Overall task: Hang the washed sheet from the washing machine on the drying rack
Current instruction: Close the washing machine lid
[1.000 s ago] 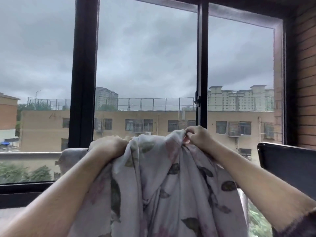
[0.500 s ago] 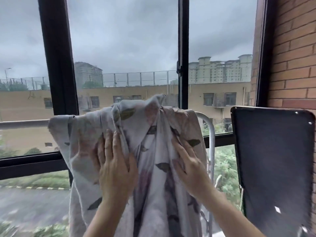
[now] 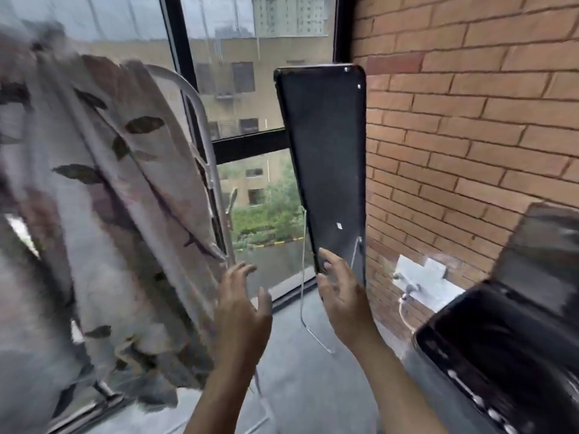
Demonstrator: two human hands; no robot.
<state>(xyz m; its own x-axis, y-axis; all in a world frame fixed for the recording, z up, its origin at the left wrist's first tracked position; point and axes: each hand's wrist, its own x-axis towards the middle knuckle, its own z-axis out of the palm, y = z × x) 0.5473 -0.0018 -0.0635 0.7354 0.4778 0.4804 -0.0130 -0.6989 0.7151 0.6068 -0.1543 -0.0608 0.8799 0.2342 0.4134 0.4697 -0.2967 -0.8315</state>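
Half a second ago both hands lay flat against the sheet. They have since come off it, and the view has swung right and downward.

The left hand [image 3: 242,308] hovers with its fingers spread and holds nothing, just beside the sheet's right edge. The right hand [image 3: 341,296] is also loose-fingered and holds nothing. Its fingertips overlap the bottom corner of a tall black panel [image 3: 326,158], and it is hard to tell whether they actually touch it.

The sheet [image 3: 103,195], pale with dark leaf prints, hangs draped over the drying rack [image 3: 200,120]. Only the rack's curved grey tube shows at the sheet's right side, along with a few blurred bars near the bottom. The sheet's left part runs out of view and is smeared by motion, so its folds and lower hem cannot be made out clearly.

The black panel stands tilted between the window frame [image 3: 177,42] and the brick wall [image 3: 470,120]. At the lower right is a dark box [image 3: 488,349] with its lid raised. It is cut off by the edge and too blurred to identify. The grey floor [image 3: 313,389] lies below the hands.
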